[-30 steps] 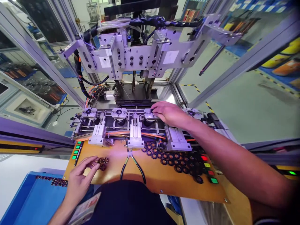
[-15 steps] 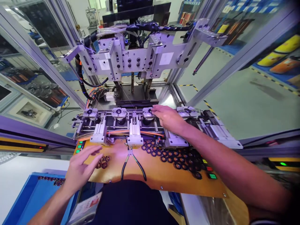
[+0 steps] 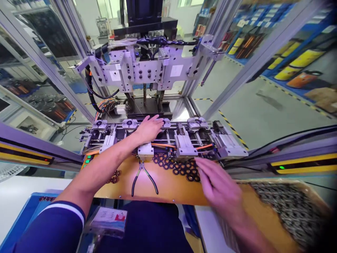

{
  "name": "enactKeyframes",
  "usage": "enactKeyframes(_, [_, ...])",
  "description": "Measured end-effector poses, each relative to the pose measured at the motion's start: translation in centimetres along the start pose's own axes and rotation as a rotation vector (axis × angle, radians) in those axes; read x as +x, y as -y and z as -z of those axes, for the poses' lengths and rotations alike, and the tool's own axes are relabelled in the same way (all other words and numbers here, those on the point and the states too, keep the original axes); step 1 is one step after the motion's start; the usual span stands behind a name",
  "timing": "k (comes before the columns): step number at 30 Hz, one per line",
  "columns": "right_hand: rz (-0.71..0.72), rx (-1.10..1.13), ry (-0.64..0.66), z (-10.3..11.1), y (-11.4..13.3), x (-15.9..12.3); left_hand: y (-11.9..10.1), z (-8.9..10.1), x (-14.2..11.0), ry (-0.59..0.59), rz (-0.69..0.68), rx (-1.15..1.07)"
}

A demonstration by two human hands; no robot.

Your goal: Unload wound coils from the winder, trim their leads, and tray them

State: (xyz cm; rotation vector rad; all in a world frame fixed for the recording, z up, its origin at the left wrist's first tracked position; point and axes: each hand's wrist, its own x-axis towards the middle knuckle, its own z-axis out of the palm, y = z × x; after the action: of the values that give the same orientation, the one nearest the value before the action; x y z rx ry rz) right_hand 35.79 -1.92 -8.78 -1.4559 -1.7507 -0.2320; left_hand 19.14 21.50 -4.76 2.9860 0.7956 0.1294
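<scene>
My left hand (image 3: 150,130) reaches across to the third round holder (image 3: 166,123) in the row on the machine, its fingers stretched over it. The fingers partly cover that holder, and the thumb side is hidden. My right hand (image 3: 221,186), slightly blurred, hangs at the right end of the orange board (image 3: 163,188), fingers extended beside a cluster of black ring-shaped parts (image 3: 183,171). No part shows clearly in either hand. Pliers with black handles (image 3: 152,182) lie spread on the board. Several copper-coloured ring parts (image 3: 114,178) sit left of them, partly behind my left forearm.
More holders stand in the row, including a left one (image 3: 99,123) and a right one (image 3: 197,123). A large metal plate assembly (image 3: 144,72) hangs above. A blue tray (image 3: 28,214) is at lower left; many grey parts (image 3: 292,207) are heaped at lower right.
My right hand has withdrawn from the third holder to the black rings. My left hand has moved from above the board's left side up to that holder. The view has shifted rightward.
</scene>
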Motion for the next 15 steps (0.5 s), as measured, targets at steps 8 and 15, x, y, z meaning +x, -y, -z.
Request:
enactKeyframes(8, [-0.203,-0.061,0.210,-5.1,-0.7,-8.9,-1.5,1.1,-0.6,-0.001,0.037,-0.024])
enactKeyframes(15, [-0.305,0.034,0.263,-8.0,-1.5,-6.8,-5.6,1.3,-10.6,-0.369,-0.076,-0.430])
